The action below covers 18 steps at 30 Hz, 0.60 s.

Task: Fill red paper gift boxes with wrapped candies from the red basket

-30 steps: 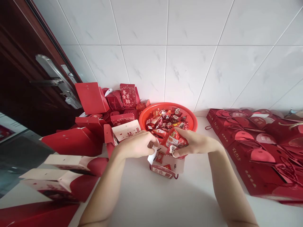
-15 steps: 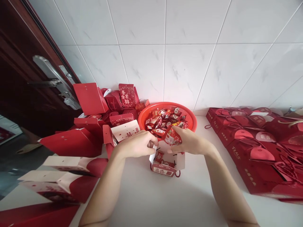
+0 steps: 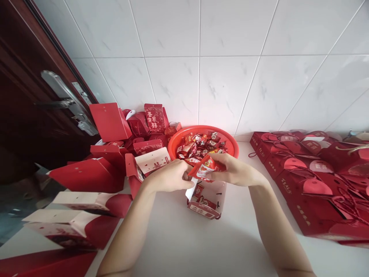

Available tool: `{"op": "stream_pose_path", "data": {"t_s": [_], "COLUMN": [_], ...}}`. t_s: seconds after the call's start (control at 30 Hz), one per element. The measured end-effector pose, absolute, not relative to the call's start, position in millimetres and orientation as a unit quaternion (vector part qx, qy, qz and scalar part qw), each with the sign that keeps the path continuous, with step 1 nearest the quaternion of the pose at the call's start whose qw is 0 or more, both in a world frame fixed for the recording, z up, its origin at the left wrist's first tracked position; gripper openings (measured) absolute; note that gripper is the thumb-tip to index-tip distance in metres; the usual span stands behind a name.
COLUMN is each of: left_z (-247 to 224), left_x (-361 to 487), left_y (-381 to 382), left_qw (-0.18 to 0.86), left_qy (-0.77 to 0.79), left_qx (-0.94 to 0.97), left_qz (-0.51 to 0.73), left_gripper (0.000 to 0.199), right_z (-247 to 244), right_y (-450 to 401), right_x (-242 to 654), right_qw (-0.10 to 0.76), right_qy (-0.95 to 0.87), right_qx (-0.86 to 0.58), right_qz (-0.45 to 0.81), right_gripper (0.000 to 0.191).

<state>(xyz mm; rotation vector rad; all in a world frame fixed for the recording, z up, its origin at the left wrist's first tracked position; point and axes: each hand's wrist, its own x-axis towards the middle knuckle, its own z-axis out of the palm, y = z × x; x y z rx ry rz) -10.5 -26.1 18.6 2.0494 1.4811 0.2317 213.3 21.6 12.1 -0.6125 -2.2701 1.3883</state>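
My right hand (image 3: pixel 230 171) is closed on a red candy packet (image 3: pixel 204 168) with white and yellow print, held above an opened red-and-white gift box (image 3: pixel 206 213). Inside that box lie a few red-wrapped candies (image 3: pixel 207 202). My left hand (image 3: pixel 175 175) pinches the box's raised white flap (image 3: pixel 190 188) at its left side. The tips of my left fingers are partly hidden behind the packet. Just behind both hands stands a red plastic basket (image 3: pixel 180 135) holding many wrapped candies (image 3: pixel 198 143).
Opened red and white boxes (image 3: pixel 109 175) crowd the left side of the white table (image 3: pixel 178 242). Closed red boxes with cords (image 3: pixel 291 184) stand in rows at the right. A tiled wall (image 3: pixel 219 84) rises behind, and a dark door (image 3: pixel 37 88) is at far left.
The packet in my right hand has moved left and tipped, nearer my left hand. The gift box has shifted slightly right and toward me, its left flap now leaning outward.
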Motion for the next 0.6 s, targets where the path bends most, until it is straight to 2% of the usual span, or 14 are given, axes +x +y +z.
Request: {"op": "stream_pose_path", "data": {"t_s": [0.17, 0.27, 0.4, 0.6], "left_z": [14.1, 9.8, 1.4, -12.3], "left_x": [-18.0, -21.6, -16.4, -3.2], "left_y": [-22.2, -18.3, -10.0, -1.9], "left_qw": [0.362, 0.417, 0.403, 0.372], "left_qy": [0.518, 0.467, 0.467, 0.515], "left_qx": [0.765, 0.760, 0.770, 0.742], "left_qz": [0.124, 0.176, 0.163, 0.215], "left_gripper": [0.011, 0.027, 0.028, 0.031], "right_z": [10.4, 14.2, 22.6, 25.5], "right_y": [20.3, 19.4, 17.6, 11.8], "right_x": [215.6, 221.9, 233.7, 247.1], "right_qw": [0.177, 0.154, 0.141, 0.035], "right_qy": [-0.832, -0.837, -0.857, -0.887], "right_qx": [-0.233, -0.244, -0.268, -0.317], "right_qz": [0.472, 0.466, 0.417, 0.335], "right_gripper": [0.017, 0.021, 0.020, 0.015]}}
